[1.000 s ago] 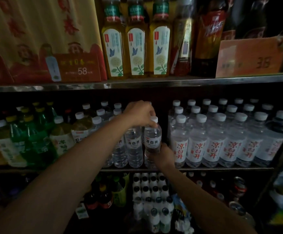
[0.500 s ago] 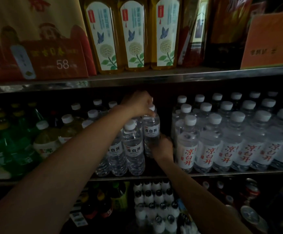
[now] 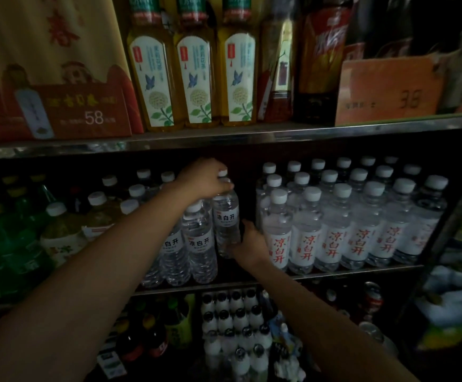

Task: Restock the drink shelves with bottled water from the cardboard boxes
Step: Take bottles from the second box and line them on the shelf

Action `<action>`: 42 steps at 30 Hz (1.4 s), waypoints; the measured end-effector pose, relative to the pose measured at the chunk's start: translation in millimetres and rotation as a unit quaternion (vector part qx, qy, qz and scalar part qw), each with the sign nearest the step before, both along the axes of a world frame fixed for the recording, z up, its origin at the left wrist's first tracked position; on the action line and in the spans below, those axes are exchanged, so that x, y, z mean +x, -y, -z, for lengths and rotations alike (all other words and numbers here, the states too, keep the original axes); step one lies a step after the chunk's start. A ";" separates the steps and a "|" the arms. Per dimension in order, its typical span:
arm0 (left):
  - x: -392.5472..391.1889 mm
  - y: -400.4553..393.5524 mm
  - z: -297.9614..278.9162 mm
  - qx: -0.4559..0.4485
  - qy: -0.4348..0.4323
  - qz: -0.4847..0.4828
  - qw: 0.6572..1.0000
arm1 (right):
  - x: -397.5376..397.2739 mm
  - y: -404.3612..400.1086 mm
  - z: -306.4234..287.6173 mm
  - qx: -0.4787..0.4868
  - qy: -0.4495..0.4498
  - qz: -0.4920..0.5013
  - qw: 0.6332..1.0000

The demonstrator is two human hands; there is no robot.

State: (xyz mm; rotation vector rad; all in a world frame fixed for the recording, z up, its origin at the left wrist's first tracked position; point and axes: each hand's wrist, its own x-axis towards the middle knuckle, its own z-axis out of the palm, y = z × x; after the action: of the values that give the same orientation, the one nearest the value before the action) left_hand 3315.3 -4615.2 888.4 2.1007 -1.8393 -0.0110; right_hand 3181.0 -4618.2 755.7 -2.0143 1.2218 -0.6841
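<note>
A clear water bottle (image 3: 225,219) with a white label stands upright in a dark gap on the middle shelf (image 3: 334,272). My left hand (image 3: 206,179) grips its cap and neck from above. My right hand (image 3: 249,244) holds its lower part from the right. To its left stand more water bottles of the same kind (image 3: 199,244). To its right is a packed block of water bottles with red lettering (image 3: 334,230). No cardboard box is in view.
Green and yellow drink bottles (image 3: 17,232) fill the shelf's left end. Above, the top shelf (image 3: 224,135) carries yellow tea bottles (image 3: 196,78), a red gift box (image 3: 72,111) and an orange price card (image 3: 389,89). Small dark-capped bottles (image 3: 232,326) sit on the shelf below.
Both hands have pushed the water bottle deeper into the gap on the middle shelf. The camera view has shifted slightly.
</note>
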 end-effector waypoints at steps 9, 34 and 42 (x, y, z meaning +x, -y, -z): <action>-26.7 -81.5 7.1 -0.026 0.023 -0.031 0.999 | -59.9 -48.2 -34.9 -0.051 0.008 -0.043 0.998; -195.0 -291.3 82.5 0.026 -0.005 0.072 0.997 | -255.1 -245.1 -27.6 -0.100 -0.040 0.126 0.986; -261.0 -341.2 136.0 0.073 -0.039 0.155 0.985 | -340.0 -342.0 24.3 -0.041 -0.050 0.214 0.975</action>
State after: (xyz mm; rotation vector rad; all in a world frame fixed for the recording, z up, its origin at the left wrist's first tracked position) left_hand 3054.3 -4273.9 752.5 1.8512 -2.1531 -0.3086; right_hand 2841.1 -4276.3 731.3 -1.8839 1.7407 -0.8545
